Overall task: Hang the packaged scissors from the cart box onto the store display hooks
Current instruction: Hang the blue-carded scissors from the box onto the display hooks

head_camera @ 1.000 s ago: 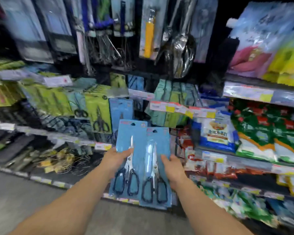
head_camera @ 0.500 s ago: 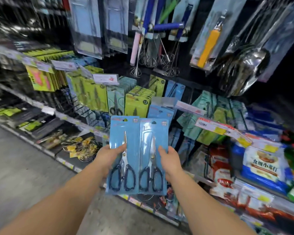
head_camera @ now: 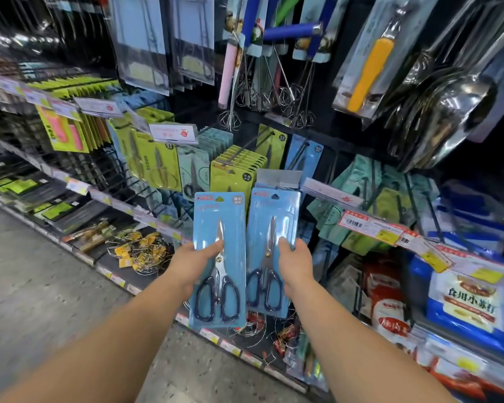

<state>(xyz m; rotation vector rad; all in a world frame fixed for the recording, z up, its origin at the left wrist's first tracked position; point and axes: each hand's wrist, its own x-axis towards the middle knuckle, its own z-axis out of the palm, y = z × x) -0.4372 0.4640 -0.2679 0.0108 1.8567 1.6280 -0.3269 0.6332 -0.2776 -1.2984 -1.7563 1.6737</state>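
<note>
Scissor packs [head_camera: 219, 257] edge-to-edge in hands [head_camera: 192, 261]

Grey speckled floor [head_camera: 41, 286] beside dark store shelving [head_camera: 317, 135], white price tags [head_camera: 172, 132] along its rails

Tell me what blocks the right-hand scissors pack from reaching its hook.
A clear price-tag holder sits just above the top of the right pack, which the right hand holds. The hook itself is hidden behind that holder, so the pack probably has to go round it.
</note>
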